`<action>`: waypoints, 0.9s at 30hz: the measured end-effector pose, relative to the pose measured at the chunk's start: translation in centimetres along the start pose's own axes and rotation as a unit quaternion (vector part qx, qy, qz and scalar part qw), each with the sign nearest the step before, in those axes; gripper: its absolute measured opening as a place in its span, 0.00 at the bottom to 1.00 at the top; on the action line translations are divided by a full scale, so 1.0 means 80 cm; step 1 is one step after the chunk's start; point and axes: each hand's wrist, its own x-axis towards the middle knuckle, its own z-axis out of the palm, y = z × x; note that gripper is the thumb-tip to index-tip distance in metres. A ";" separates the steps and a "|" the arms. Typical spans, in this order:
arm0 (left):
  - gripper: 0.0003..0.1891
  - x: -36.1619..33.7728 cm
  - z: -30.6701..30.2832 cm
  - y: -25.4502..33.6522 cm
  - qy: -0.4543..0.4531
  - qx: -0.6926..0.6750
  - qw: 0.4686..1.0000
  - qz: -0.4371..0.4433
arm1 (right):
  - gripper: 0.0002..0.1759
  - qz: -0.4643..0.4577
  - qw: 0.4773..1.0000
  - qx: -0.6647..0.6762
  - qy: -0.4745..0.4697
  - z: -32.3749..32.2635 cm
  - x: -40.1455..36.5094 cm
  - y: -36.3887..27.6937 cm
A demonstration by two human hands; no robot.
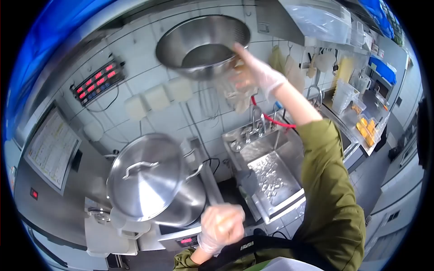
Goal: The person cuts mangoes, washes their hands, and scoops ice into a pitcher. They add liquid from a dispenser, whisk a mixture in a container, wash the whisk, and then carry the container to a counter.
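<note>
My right hand (257, 72), in a clear glove, is raised high and grips the right rim of a wide metal bowl (178, 49). The thumb lies along the rim, while the blurred fingers are under the bowl's side. Rows of small holes show in the bowl's wall near the thumb. The bowl is tilted so that its inside faces me. Low in the view, my left hand (221, 228), also gloved, is closed in a fist, with nothing sticking out. Just beyond it stands a large steel pot (181, 203) with a lid (144, 176) on top.
A steel sink (271, 176) with bright wet spots is right of the pot. A red hose (273, 119) runs behind it. Wall timers (98, 82) hang at left, above a white tub (108, 235). At right, a counter bears a container of yellow pieces (367, 128).
</note>
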 end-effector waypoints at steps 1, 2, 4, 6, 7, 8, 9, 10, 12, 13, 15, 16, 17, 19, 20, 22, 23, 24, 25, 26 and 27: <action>0.17 0.030 0.031 -0.005 0.040 -0.007 0.999 -0.020 | 0.55 -0.070 0.995 -0.061 0.020 -0.002 -0.029 0.001; 0.18 0.064 0.052 -0.015 0.054 0.046 0.997 -0.018 | 0.53 -0.110 0.990 -0.087 -0.004 -0.037 -0.027 0.014; 0.19 0.141 0.094 -0.041 0.149 0.074 0.983 -0.075 | 0.44 -0.138 0.981 -0.137 0.007 -0.088 -0.031 0.033; 0.24 0.228 0.123 -0.080 0.162 0.250 0.952 -0.073 | 0.37 -0.138 0.973 -0.185 0.026 -0.132 -0.022 0.054; 0.26 0.264 0.130 -0.095 0.147 0.312 0.937 -0.051 | 0.34 -0.138 0.969 -0.201 0.037 -0.153 -0.011 0.064; 0.27 0.295 0.139 -0.109 0.130 0.353 0.926 -0.035 | 0.31 -0.142 0.964 -0.218 0.049 -0.169 0.003 0.071; 0.26 0.314 0.145 -0.129 0.103 0.397 0.912 -0.018 | 0.30 -0.151 0.965 -0.210 0.053 -0.179 0.017 0.078; 0.26 0.327 0.150 -0.148 0.062 0.412 0.907 -0.058 | 0.29 -0.161 0.964 -0.202 0.057 -0.186 0.032 0.083; 0.26 0.337 0.151 -0.166 0.051 0.411 0.907 -0.079 | 0.28 -0.190 0.963 -0.184 0.059 -0.190 0.050 0.077; 0.26 0.336 0.147 -0.169 0.077 0.395 0.913 -0.061 | 0.28 -0.206 0.962 -0.172 0.054 -0.187 0.056 0.071; 0.27 0.325 0.144 -0.145 0.164 0.320 0.927 -0.108 | 0.30 -0.216 0.970 -0.109 0.036 -0.167 0.060 0.061; 0.27 0.314 0.141 -0.145 0.173 0.330 0.922 -0.105 | 0.32 -0.214 0.975 -0.062 0.024 -0.146 0.052 0.049; 0.27 0.303 0.139 -0.152 0.181 0.338 0.918 -0.102 | 0.33 -0.211 0.977 -0.015 0.014 -0.128 0.045 0.033; 0.26 0.288 0.145 -0.170 0.105 0.464 0.877 -0.065 | 0.36 -0.200 0.979 -0.014 -0.027 -0.098 0.023 -0.013; 0.21 0.288 0.148 -0.176 0.129 0.464 0.876 -0.040 | 0.38 -0.188 0.981 -0.015 -0.049 -0.087 0.018 -0.022; 0.18 0.295 0.145 -0.172 0.124 0.447 0.882 -0.080 | 0.42 -0.277 0.960 -0.037 -0.017 -0.111 0.091 -0.015; 0.16 0.300 0.143 -0.169 0.126 0.439 0.884 -0.099 | 0.43 -0.286 0.957 -0.043 -0.009 -0.120 0.095 -0.015; 0.12 0.305 0.142 -0.168 0.133 0.391 0.906 -0.090 | 0.44 -0.294 0.954 -0.049 0.000 -0.130 0.098 -0.014; 0.12 0.308 0.146 -0.173 0.134 0.403 0.901 -0.085 | 0.45 -0.202 0.979 -0.002 -0.021 -0.125 0.071 -0.031; 0.11 0.309 0.154 -0.180 0.134 0.416 0.896 -0.080 | 0.46 -0.107 0.992 0.045 -0.041 -0.120 0.054 -0.039; 0.11 0.310 0.164 -0.184 0.130 0.431 0.890 -0.075 | 0.46 -0.085 0.993 0.008 -0.081 -0.116 0.049 -0.036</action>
